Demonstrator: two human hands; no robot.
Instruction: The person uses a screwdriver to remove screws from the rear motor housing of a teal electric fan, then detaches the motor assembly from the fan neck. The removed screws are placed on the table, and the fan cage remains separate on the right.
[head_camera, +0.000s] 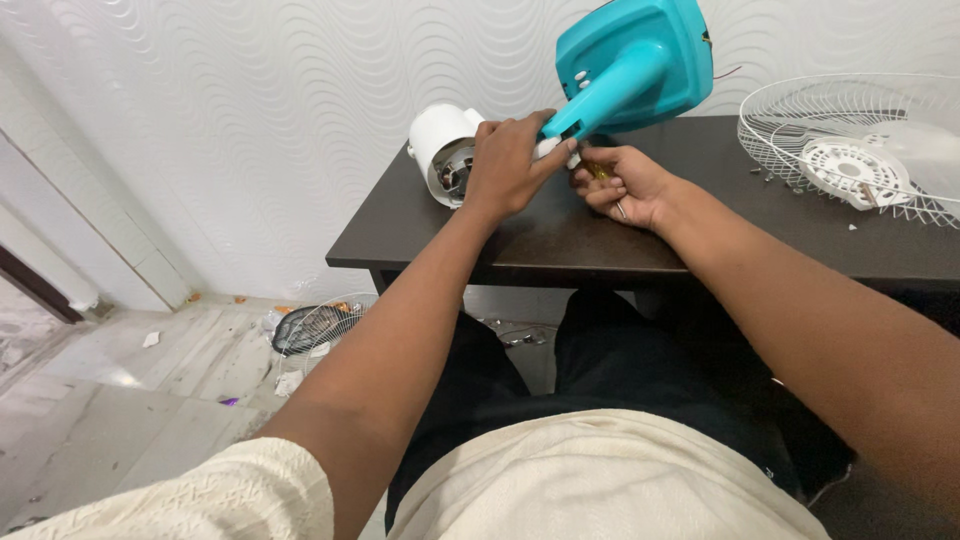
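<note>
One fan body, white motor (445, 150) and teal base (632, 62), lies on the table (560, 240). Left hand (508, 165) grips its neck; right hand (625, 185) closes around one screwdriver (598, 170). Two grilles: one (850, 150) on the table, one (315, 328) on the floor.

Bright, even indoor light, soft shadows under the table (560, 262), floor (110, 378) glare at 8 o'clock, wide-angle stretch at edges, sharp centre

On the dark table (560, 245), the white wire grille (850, 140) is cut off by the right edge, the right hand (622, 185) hides most of a small tool (601, 171), and tiny screws (770, 176) are unclear.
</note>
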